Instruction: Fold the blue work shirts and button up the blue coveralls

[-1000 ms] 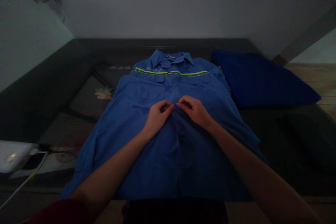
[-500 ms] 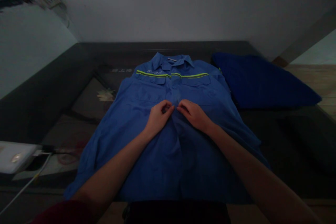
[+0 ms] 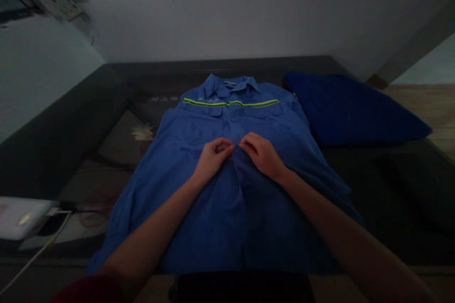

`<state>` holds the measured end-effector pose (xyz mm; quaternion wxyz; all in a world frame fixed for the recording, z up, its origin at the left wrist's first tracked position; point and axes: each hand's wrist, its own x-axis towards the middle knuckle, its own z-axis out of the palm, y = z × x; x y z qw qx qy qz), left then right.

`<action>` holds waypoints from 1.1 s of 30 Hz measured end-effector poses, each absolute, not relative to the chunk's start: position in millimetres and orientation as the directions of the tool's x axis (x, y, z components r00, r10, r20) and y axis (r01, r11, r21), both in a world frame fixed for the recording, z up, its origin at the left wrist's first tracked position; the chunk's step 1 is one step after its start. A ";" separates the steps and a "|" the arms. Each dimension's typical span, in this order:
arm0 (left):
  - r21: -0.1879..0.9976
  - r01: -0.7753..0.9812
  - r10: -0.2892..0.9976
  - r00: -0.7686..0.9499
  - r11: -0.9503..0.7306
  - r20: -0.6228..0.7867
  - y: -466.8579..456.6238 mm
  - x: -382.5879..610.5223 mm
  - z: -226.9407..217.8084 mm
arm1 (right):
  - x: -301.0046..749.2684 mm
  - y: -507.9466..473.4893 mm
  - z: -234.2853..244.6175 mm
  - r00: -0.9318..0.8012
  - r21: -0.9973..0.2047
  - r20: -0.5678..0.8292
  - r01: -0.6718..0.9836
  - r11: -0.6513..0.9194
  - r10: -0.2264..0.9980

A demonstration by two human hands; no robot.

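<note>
A blue work shirt (image 3: 206, 218) with a yellow-green stripe across the chest lies front side up, its collar away from me. At the middle of its front placket, my left hand (image 3: 213, 157) pinches the fabric edge between thumb and fingers. Just to the right, my right hand (image 3: 261, 154) pinches the other side of the placket. The fingertips of both hands are close together with a small gap between them. Whatever small part of the placket lies under the fingertips is hidden.
A folded darker blue garment (image 3: 359, 111) lies at the right. To the left are a pale crumpled item (image 3: 143, 131) and a white box-shaped device (image 3: 24, 218) with a white cable (image 3: 39, 252). Wall sockets (image 3: 62, 2) sit at the upper left. A wall stands behind the dark surface.
The view has tilted slightly. Both hands stay at the placket with only slight shifts of the fingers; the shirt lies as before.
</note>
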<state>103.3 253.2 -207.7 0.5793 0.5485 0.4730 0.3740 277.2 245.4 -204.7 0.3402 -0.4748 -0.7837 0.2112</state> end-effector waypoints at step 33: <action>0.530 0.670 0.732 0.669 -0.519 -0.129 190.4 78.4 -178.2 | 256.7 142.3 -169.6 -0.288 -0.192 -0.213 0.949 0.249 0.934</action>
